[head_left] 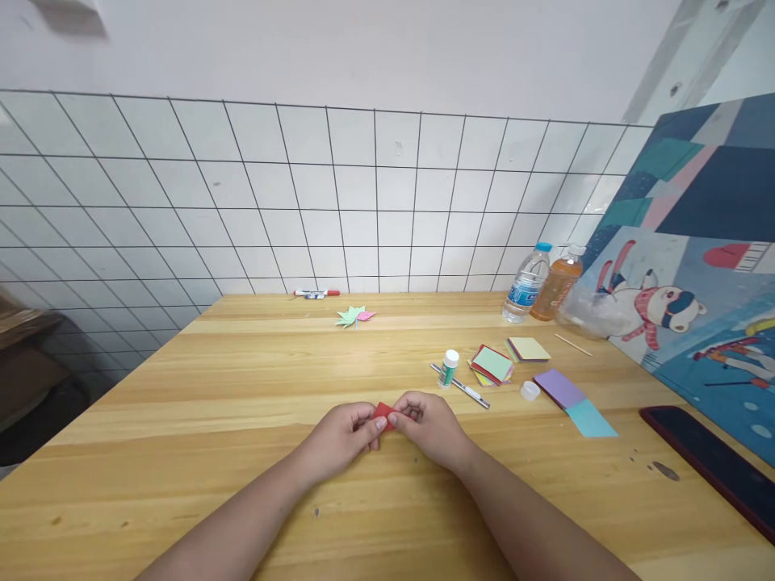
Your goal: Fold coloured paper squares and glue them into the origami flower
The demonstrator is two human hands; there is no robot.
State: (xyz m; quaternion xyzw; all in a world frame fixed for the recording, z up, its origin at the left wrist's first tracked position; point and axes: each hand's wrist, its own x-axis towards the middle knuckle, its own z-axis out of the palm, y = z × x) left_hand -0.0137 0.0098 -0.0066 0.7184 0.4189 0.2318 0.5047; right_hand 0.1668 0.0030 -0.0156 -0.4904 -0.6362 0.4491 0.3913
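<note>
Between my two hands is a small piece of folded red paper [383, 411], held just above the wooden table. My left hand [344, 436] pinches its left side, thumb on top. On the right side, my right hand [433, 428] grips it between thumb and curled fingers. Parts of the paper are hidden behind the fingertips. Beyond my right hand stands a glue stick [448, 369] with a white cap, next to a slim silver pen-like tool [461, 386] lying on the table.
Right of the glue lie stacked coloured paper squares [492, 365], a yellow stack [529, 349], a clear round cap [529, 391], purple and blue sheets [560, 389] and a phone [714, 460]. Two bottles [528, 284] stand behind. Folded green and pink paper [354, 315] and markers [316, 294] lie farther back.
</note>
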